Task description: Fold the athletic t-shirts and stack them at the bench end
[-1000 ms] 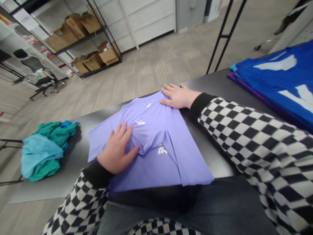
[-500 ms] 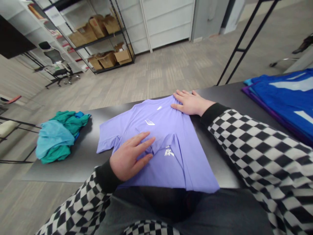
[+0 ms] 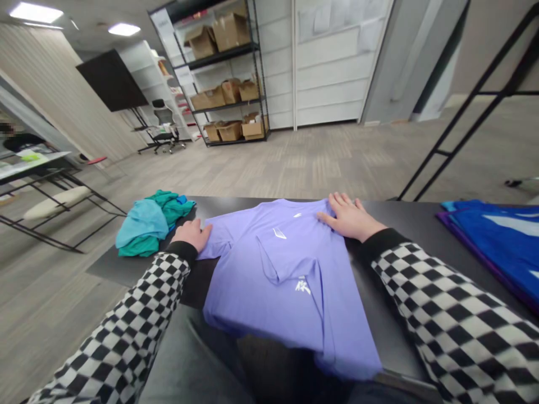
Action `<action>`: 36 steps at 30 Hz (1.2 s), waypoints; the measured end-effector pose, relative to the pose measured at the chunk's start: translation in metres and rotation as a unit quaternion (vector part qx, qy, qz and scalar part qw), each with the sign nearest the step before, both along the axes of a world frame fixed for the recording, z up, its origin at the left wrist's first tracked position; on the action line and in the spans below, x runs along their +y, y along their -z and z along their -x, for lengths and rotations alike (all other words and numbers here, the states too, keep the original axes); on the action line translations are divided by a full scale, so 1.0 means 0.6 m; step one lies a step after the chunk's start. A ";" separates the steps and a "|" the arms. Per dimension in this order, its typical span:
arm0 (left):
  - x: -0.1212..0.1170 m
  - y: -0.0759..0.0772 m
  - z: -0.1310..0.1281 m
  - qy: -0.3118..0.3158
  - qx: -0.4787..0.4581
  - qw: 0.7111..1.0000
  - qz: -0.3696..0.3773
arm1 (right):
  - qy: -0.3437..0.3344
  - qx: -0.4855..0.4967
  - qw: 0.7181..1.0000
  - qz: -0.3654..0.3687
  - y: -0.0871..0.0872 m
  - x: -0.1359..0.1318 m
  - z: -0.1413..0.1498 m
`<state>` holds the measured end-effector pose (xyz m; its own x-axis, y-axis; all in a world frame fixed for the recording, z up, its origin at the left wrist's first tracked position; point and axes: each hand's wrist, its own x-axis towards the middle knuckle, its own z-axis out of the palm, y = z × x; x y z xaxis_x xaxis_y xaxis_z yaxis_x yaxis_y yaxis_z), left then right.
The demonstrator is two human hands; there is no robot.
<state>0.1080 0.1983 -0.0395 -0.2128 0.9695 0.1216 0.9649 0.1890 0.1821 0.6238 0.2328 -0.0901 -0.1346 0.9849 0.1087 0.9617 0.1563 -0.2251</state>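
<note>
Purple T-shirt (image 3: 278,292) lies flat in the middle of the frame on a black table (image 3: 412,219), the left hand (image 3: 191,234) spread at its sleeve and the right hand (image 3: 349,217) pressed open on its far edge, neither pinching.

Folded blue garments (image 3: 492,247), cut off by the picture's edge, right of the right hand (image 3: 351,219); white print (image 3: 302,286) on the T-shirt (image 3: 269,308), too small to read, between the hands; blurred shape (image 3: 6,132) far beyond the left hand (image 3: 191,234).
</note>
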 end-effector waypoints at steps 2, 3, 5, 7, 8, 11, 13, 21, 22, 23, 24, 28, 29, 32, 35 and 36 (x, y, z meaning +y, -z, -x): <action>0.021 0.005 0.021 -0.029 -0.014 0.999 0.012 | 0.010 0.028 0.999 -0.018 -0.005 -0.004 0.000; 0.026 0.006 0.023 -0.022 -0.026 0.999 0.009 | 0.013 0.045 0.998 -0.030 -0.009 -0.007 -0.001; 0.028 0.006 0.017 -0.008 -0.053 0.999 0.000 | 0.014 0.082 0.995 -0.059 -0.018 -0.015 -0.005; 0.025 0.000 0.002 0.007 -0.083 0.996 -0.015 | 0.014 0.115 0.989 -0.096 -0.026 -0.027 -0.013; 0.023 -0.006 -0.008 0.013 -0.098 0.995 -0.022 | 0.016 0.129 0.985 -0.115 -0.029 -0.034 -0.019; 0.018 -0.032 -0.045 0.042 -0.162 0.986 -0.028 | 0.031 0.165 0.973 -0.157 -0.034 -0.057 -0.041; 0.016 -0.058 -0.085 0.084 -0.262 0.961 -0.019 | 0.042 0.184 0.967 -0.169 -0.034 -0.068 -0.056; 0.024 -0.105 -0.369 0.242 -0.433 0.861 0.110 | 0.057 0.199 0.965 -0.158 -0.031 -0.075 -0.075; 0.019 -0.093 -0.405 0.250 -0.428 0.859 0.124 | 0.052 0.195 0.967 -0.153 -0.030 -0.074 -0.074; 0.012 -0.078 -0.438 0.261 -0.423 0.857 0.138 | 0.047 0.192 0.969 -0.149 -0.029 -0.073 -0.073; 0.003 -0.061 -0.465 0.273 -0.416 0.854 0.152 | 0.043 0.187 0.971 -0.146 -0.027 -0.073 -0.072; -0.022 -0.003 -0.515 0.341 -0.398 0.827 0.204 | 0.029 0.173 0.975 -0.135 -0.027 -0.075 -0.070; -0.018 0.004 -0.512 0.357 -0.403 0.815 0.212 | 0.022 0.170 0.976 -0.132 -0.028 -0.077 -0.067; 0.028 0.006 -0.468 0.386 -0.393 0.822 0.144 | -0.010 0.153 0.979 -0.133 -0.039 -0.085 -0.052; 0.103 0.000 -0.395 0.388 -0.308 0.869 0.001 | -0.048 0.117 0.983 -0.130 -0.053 -0.098 -0.022; 0.126 0.000 -0.370 0.390 -0.286 0.875 -0.020 | -0.060 0.101 0.986 -0.123 -0.056 -0.103 -0.010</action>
<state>0.3300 0.2742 -0.0392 0.4753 0.8439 0.2488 0.5462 -0.5047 0.6685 0.6300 0.1710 -0.0564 -0.1989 0.9042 0.3779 0.8727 0.3389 -0.3516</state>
